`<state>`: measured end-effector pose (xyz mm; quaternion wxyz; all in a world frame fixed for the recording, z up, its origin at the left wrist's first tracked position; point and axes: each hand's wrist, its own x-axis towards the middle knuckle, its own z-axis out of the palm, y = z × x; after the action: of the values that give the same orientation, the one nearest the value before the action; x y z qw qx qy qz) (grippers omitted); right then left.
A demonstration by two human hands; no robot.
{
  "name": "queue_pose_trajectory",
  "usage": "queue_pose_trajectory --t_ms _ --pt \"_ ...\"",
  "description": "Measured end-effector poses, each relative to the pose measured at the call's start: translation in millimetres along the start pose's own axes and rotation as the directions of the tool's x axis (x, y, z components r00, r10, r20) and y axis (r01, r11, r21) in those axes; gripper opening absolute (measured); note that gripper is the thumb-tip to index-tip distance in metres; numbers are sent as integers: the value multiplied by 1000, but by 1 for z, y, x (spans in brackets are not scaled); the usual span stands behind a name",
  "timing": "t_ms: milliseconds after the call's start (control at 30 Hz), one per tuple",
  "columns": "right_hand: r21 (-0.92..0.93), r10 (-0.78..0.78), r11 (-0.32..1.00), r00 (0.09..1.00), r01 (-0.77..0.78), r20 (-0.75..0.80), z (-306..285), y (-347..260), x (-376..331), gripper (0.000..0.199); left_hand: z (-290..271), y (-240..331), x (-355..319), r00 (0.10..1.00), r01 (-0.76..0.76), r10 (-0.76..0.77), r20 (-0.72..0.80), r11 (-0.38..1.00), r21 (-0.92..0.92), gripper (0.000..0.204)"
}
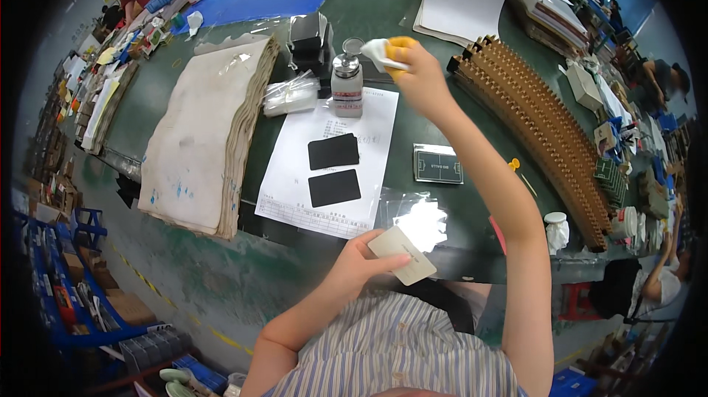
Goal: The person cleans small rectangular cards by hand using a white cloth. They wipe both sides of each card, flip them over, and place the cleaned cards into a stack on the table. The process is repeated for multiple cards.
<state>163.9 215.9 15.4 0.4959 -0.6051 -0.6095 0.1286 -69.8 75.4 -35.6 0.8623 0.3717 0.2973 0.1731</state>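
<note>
My left hand (352, 268) is closed on a cream-coloured card (404, 253) near the table's front edge, thumb on top. My right hand (419, 72), with yellow covers on its fingertips, reaches forward and pinches a white wiping cloth (376, 52). The cloth is beside the metal top of a pump dispenser bottle (347, 93), whose round lid stands up. Two black pieces, one a small stack of cards (333, 152) and one a flat black card (334, 188), lie on a printed sheet (284, 192). Clear plastic sleeves (413, 216) lie just beyond the cream card.
Left of the sheet lies a thick stack of worn paper (199, 131). A dark card in a clear case (438, 164) lies under my right forearm. Long brown slotted racks (535, 124) curve along the right. Bagged black cards (308, 37) stand behind the bottle. Other people work around the table.
</note>
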Motion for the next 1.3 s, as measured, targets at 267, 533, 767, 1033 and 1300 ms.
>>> queue_pose_trajectory --t_ms 267,533,767,1033,1300 --pt "627 436 407 744 -664 506 -81 -26 -84 38 19 -11 4 1000 -5 5 -8 1000 16 28" --pt "303 289 893 941 -332 179 -145 -44 -207 26 57 -13 12 990 46 -64 124 988 144 32" --pt "-389 -155 908 988 154 29 -178 -33 -291 22 99 -30 34 943 144 -223 248 943 299 31" --pt "-503 -224 834 973 225 65 -193 -37 -306 26 130 -38 48 881 203 -362 304 871 448 32" --pt "-495 -263 820 958 286 117 -185 -37 -298 23 129 -44 46 887 186 -358 291 855 484 32"
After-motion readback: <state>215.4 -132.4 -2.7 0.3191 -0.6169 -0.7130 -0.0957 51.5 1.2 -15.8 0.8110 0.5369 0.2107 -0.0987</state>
